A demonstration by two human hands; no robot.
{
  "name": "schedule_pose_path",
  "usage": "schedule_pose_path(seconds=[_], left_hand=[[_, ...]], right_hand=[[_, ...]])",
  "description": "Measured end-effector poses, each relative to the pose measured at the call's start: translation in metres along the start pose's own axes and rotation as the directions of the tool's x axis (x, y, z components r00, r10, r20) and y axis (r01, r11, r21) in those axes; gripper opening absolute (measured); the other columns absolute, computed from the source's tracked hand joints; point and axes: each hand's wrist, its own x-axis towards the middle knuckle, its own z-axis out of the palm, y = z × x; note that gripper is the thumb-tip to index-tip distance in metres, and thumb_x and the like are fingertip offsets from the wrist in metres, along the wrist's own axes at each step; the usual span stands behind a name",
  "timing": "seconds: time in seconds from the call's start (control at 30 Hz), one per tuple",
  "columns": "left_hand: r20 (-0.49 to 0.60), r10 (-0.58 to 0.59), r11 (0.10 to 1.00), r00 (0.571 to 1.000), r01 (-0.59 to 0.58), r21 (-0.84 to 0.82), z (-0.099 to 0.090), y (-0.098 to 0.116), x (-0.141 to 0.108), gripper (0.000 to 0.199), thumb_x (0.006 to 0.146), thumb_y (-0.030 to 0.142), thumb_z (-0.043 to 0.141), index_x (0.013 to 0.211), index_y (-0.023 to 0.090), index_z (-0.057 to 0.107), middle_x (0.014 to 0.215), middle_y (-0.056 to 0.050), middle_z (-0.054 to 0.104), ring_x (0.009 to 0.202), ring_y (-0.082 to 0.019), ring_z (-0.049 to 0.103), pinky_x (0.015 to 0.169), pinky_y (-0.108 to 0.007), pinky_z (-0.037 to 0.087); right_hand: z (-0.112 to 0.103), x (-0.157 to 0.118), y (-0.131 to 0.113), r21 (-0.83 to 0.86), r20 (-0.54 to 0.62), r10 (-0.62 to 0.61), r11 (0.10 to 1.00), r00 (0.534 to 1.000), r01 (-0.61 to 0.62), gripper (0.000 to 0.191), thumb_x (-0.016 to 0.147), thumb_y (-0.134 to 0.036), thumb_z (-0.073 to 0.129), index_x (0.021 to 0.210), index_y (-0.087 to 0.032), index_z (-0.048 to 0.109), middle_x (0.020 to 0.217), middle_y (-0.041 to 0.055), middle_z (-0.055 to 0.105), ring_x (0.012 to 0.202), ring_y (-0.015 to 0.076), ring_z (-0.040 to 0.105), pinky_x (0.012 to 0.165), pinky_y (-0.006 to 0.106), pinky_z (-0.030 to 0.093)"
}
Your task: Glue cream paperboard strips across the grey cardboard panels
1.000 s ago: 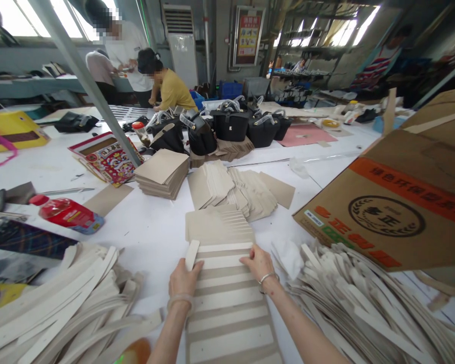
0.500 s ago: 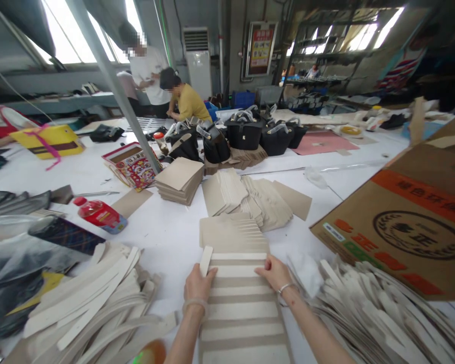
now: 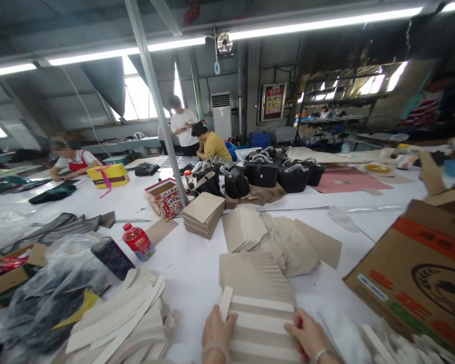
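My left hand (image 3: pixel 217 331) is closed around a short pale strip (image 3: pixel 226 302) that sticks up past the fingers, at the left edge of an overlapping row of beige cardboard pieces (image 3: pixel 250 268). Broad pale bands (image 3: pixel 263 323) cross the near part of this row. At its right edge, my right hand (image 3: pixel 311 333) pinches the border, thumb on top and fingertips at the side. Exactly which layer it grips is hard to see. Behind the row lie fanned beige pieces (image 3: pixel 273 237) and a neat stack of cardboard (image 3: pixel 203 210).
Loose pale strips (image 3: pixel 117 318) are heaped at left, more (image 3: pixel 398 344) at right beside a large carton (image 3: pixel 413 263). A red-capped bottle (image 3: pixel 138 241), a metal post (image 3: pixel 157 101) and black handbags (image 3: pixel 261 174) stand farther off. Several people work across the table.
The view has tilted up and turned left, so my hands and the cardboard sit lower in the picture. Both hands keep nearly the same hold at the row's edges.
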Motion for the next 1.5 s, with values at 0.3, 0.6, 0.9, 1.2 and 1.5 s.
schedule_pose_path(seconds=[0.3, 0.6, 0.9, 1.2, 1.5], left_hand=[[-0.04, 0.058, 0.996, 0.997, -0.056, 0.062, -0.059, 0.021, -0.031, 0.027, 0.074, 0.038, 0.054, 0.089, 0.016, 0.058, 0.094, -0.014, 0.068, 0.091, -0.025, 0.062, 0.071, -0.028, 0.043], [-0.046, 0.192, 0.975, 0.98, -0.185, 0.119, -0.118, 0.001, -0.108, 0.058, 0.073, 0.068, 0.036, 0.095, 0.017, 0.054, 0.088, -0.008, 0.065, 0.086, -0.022, 0.059, 0.07, -0.026, 0.036], [0.016, 0.018, 0.979, 1.0, -0.021, 0.204, -0.053, -0.108, -0.224, 0.036, 0.078, 0.057, 0.041, 0.09, 0.024, 0.051, 0.075, -0.003, 0.066, 0.072, -0.02, 0.062, 0.056, -0.024, 0.035], [-0.029, -0.037, 0.939, 0.999, 0.044, 0.34, -0.032, -0.159, -0.229, 0.033, 0.081, 0.052, 0.039, 0.099, 0.027, 0.049, 0.096, -0.002, 0.066, 0.081, -0.023, 0.062, 0.057, -0.028, 0.036], [-0.075, -0.071, 0.94, 0.995, 0.091, 0.327, -0.03, -0.152, -0.221, 0.041, 0.081, 0.054, 0.038, 0.107, 0.025, 0.047, 0.078, -0.004, 0.068, 0.072, -0.024, 0.063, 0.056, -0.028, 0.036]], right_hand=[[-0.029, -0.017, 0.013, -0.065, -0.073, -0.294, 0.955, 0.953, 0.289, 0.017, 0.062, -0.035, 0.051, 0.05, -0.023, 0.045, 0.049, -0.0004, 0.056, 0.052, 0.0175, 0.056, 0.052, 0.027, 0.043], [-0.043, -0.12, 0.062, -0.209, 0.12, -0.176, 0.958, 0.977, 0.198, 0.018, 0.069, -0.035, 0.049, 0.069, -0.018, 0.056, 0.061, 0.0005, 0.06, 0.059, 0.0153, 0.055, 0.059, 0.025, 0.04], [-0.018, -0.203, 0.052, -0.369, 0.267, -0.287, 0.851, 0.92, 0.373, 0.008, 0.068, -0.021, 0.055, 0.075, -0.019, 0.053, 0.08, 0.0038, 0.059, 0.078, 0.0183, 0.054, 0.071, 0.026, 0.039], [-0.017, -0.223, 0.063, -0.484, 0.334, -0.265, 0.775, 0.905, 0.406, 0.012, 0.069, -0.018, 0.056, 0.081, -0.02, 0.055, 0.088, 0.0047, 0.057, 0.089, 0.0208, 0.051, 0.078, 0.028, 0.035], [-0.002, -0.253, 0.061, -0.527, 0.38, -0.25, 0.733, 0.89, 0.431, 0.013, 0.068, -0.017, 0.059, 0.079, -0.021, 0.053, 0.085, 0.003, 0.055, 0.086, 0.0211, 0.049, 0.076, 0.03, 0.034]])
